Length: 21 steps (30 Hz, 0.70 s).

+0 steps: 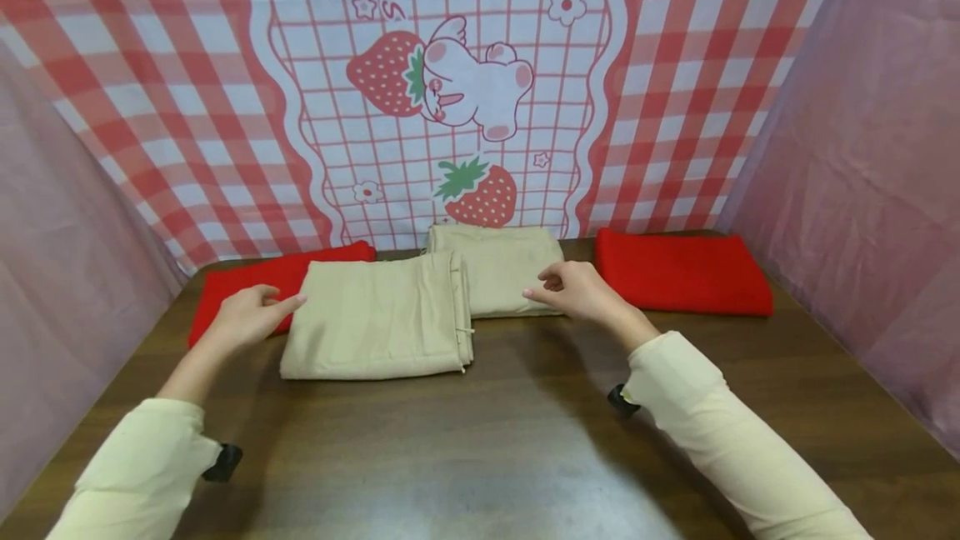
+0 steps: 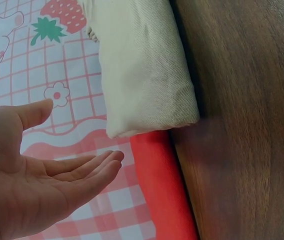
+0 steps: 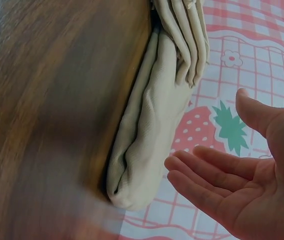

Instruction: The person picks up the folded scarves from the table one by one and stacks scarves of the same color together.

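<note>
Two folded beige cloths lie on the wooden table. The nearer beige cloth [image 1: 375, 319] overlaps the left part of the farther beige cloth [image 1: 502, 269]. My left hand [image 1: 246, 317] hovers at the nearer cloth's left edge; in the left wrist view the left hand [image 2: 42, 175] has its fingers extended beside the cloth's end [image 2: 147, 85] and holds nothing. Over the right end of the farther cloth is my right hand [image 1: 577, 290]. The right wrist view shows the right hand [image 3: 242, 175] with relaxed, spread fingers and thumb, apart from the farther cloth [image 3: 154, 130], holding nothing.
A folded red cloth [image 1: 240, 277] lies partly behind the nearer beige cloth at the left. Another folded red cloth [image 1: 678, 273] sits at the back right. A strawberry-print curtain [image 1: 555, 107] hangs behind the table [image 1: 450, 457], with pink drapes [image 1: 862, 148] on both sides.
</note>
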{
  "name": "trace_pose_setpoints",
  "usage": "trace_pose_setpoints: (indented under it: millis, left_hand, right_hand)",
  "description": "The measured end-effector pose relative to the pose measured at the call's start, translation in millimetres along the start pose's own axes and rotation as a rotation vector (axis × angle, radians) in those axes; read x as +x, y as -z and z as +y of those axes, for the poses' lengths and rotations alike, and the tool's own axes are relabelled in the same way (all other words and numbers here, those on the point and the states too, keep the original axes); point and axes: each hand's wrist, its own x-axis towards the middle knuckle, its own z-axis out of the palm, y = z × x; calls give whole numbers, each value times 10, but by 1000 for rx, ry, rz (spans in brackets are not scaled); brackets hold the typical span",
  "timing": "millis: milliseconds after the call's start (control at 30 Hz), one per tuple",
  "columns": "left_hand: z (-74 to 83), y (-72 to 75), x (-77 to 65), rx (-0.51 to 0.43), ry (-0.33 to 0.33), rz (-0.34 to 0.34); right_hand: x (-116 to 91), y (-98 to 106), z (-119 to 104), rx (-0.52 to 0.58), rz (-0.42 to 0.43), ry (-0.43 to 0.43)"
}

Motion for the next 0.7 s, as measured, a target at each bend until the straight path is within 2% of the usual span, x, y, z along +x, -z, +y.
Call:
trace_pose_setpoints:
  millis: [333, 600, 700]
  left_hand:
    - [10, -25, 23, -26, 23, -9]
    - [12, -147, 54, -38, -2, -30]
    - [0, -186, 53, -44, 10, -41]
  right_hand:
    - [44, -100, -40, -14, 14, 18]
    - [41, -148, -38, -1, 4, 20]
    - [43, -162, -50, 2, -1, 27]
